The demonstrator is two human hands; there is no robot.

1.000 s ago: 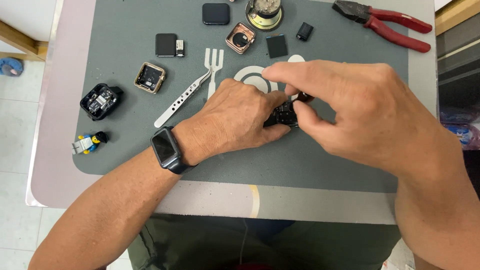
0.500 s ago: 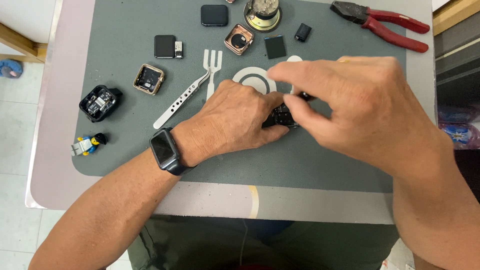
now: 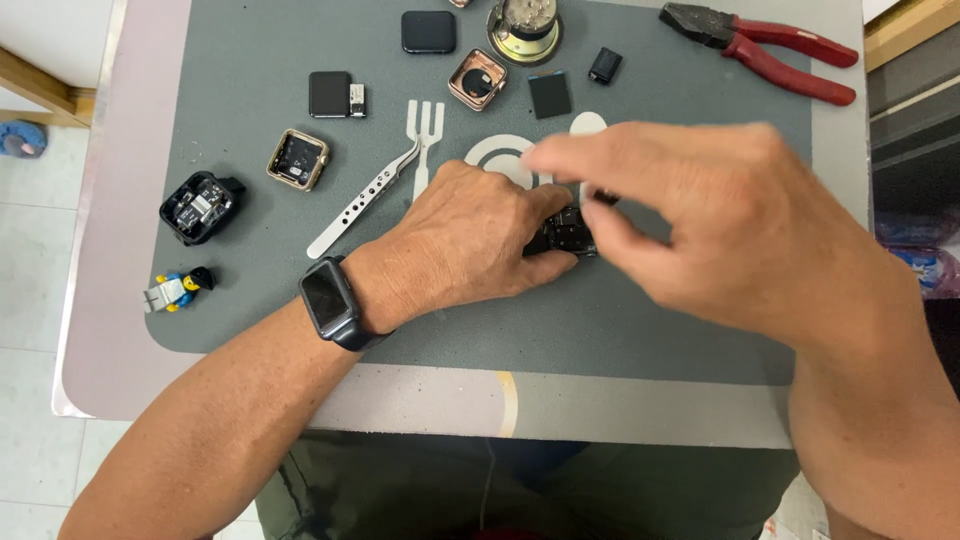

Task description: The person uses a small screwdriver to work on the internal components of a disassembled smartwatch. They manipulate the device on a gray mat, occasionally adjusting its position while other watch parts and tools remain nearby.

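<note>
Left hand (image 3: 470, 245) lay flat-ish on the grey mat (image 3: 250, 130), fingers curled closed round a small black watch body (image 3: 565, 235), pinning it against the mat. Right hand (image 3: 720, 225) sat just right of that grip, thumb and forefinger pinched together at the body's upper right edge; it was blurred, so whether it actually clamped a part I could not tell. A dark smartwatch (image 3: 330, 300) was on the left wrist, behind the grip. Just left of the grip lay silver tweezers (image 3: 365, 200), tip pointing toward the hand. Further left: a gold watch case (image 3: 298, 158), a black open module (image 3: 198, 207), a small toy figure (image 3: 178, 288). Beyond the grip: a rose-gold case (image 3: 478, 80), a black screen (image 3: 428, 31), a round metal speaker (image 3: 524, 25). Red-handled pliers (image 3: 770, 40) lay well beyond the right hand.
</note>
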